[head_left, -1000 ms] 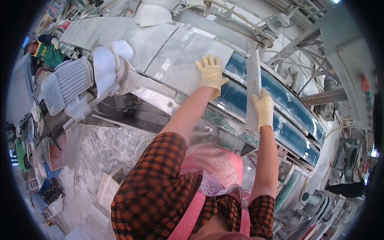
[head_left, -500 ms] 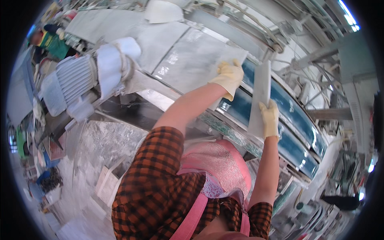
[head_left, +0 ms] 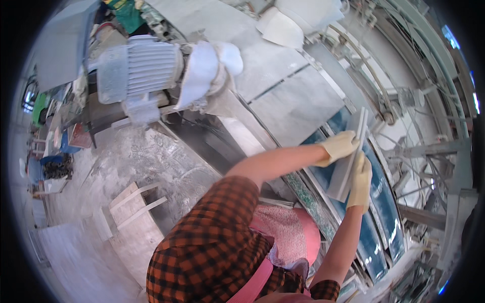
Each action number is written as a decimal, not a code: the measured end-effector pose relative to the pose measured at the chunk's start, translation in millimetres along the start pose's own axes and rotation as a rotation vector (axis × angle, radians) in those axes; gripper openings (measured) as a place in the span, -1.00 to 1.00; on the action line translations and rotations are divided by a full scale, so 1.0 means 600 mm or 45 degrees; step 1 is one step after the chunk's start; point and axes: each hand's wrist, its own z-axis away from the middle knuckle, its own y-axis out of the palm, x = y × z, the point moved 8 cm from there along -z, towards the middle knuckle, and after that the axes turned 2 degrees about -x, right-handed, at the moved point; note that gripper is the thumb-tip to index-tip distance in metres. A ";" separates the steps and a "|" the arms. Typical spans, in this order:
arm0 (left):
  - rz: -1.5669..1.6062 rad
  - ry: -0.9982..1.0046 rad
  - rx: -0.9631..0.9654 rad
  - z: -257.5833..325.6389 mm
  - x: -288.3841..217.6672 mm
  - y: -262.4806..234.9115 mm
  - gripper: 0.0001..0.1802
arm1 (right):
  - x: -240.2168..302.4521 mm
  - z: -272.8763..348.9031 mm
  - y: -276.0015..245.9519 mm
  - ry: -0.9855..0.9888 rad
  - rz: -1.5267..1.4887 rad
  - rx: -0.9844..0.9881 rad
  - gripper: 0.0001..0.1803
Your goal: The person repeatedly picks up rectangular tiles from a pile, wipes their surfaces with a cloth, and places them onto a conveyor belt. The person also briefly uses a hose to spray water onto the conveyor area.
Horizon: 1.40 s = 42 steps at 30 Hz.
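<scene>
A narrow pale-grey slab (head_left: 339,180) is held tilted above two blue belts (head_left: 382,194), its long thin edge turned upward. My left hand (head_left: 340,147), in a cream glove, has its fingers against the upper part of the slab. Lower down, my right hand (head_left: 359,186), gloved the same way, grips the slab's near side with the thumb and fingers at its edge. Just beyond my left forearm lies a large flat grey plate (head_left: 300,103), level with the start of the belts. The slab's underside is hidden.
On the left stands a dusty ribbed motor (head_left: 149,65) with a rounded housing. White covers (head_left: 281,28) sit at the far end of the machine. A metal frame (head_left: 424,151) runs along the right. A wooden board (head_left: 134,217) lies on the dusty floor.
My left hand has left the large grey plate and come to the narrow slab. The slab has tipped so its edge faces up. The whole view has turned and shifted.
</scene>
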 end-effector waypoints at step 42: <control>-1.503 -0.043 -0.030 -0.074 0.058 -0.127 0.10 | 0.020 0.050 0.006 0.165 0.515 0.083 -0.31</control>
